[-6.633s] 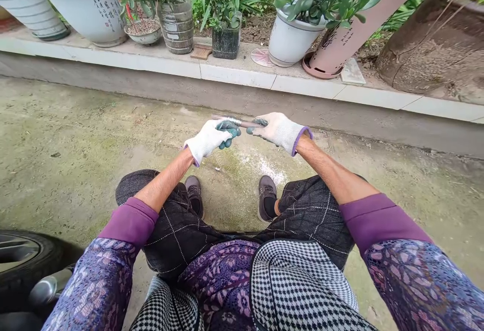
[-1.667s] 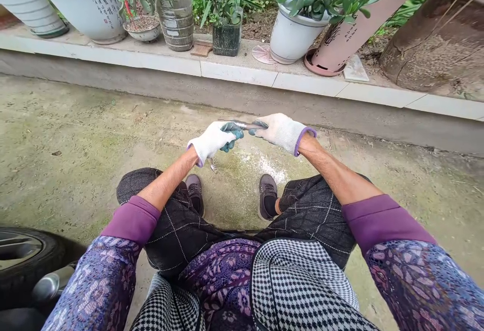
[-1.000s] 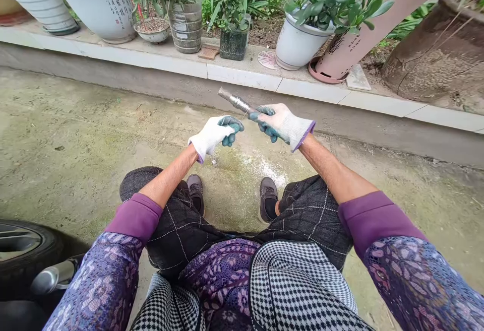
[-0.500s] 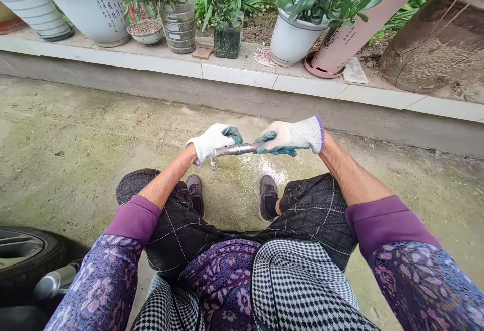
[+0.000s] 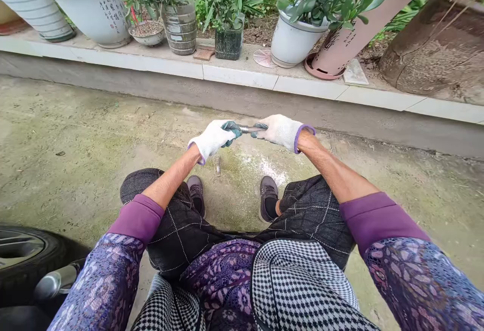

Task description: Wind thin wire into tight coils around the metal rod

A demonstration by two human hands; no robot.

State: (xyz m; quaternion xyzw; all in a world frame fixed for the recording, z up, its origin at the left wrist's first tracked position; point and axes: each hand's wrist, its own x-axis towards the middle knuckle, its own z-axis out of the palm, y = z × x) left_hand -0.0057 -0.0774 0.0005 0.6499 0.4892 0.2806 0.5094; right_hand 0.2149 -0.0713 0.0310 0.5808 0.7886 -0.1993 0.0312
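Observation:
Both hands wear white knit gloves with green-coated palms and purple cuffs. A slim grey-brown rod [image 5: 257, 129] with silvery wire wound round its middle is held level between them. My left hand [image 5: 215, 137] is closed round its left part, with green fingertips against the wire, hiding that end. At the right part, my right hand [image 5: 279, 130] grips the rod between thumb and fingers, its back turned up. On the concrete below my left hand lies a small, shiny, see-through item [image 5: 218, 166], too small to identify.
White powder [image 5: 274, 172] is scattered by my right shoe [image 5: 267, 195]. A low tiled ledge [image 5: 238, 76] carries potted plants, including a white pot [image 5: 295, 44] and a tall pink pot [image 5: 336, 51]. A vehicle wheel [image 5: 22, 255] stands at lower left.
Both hands have moved the rod farther from my body. My right hand has turned and shifted left, and my left hand now covers the rod's left end.

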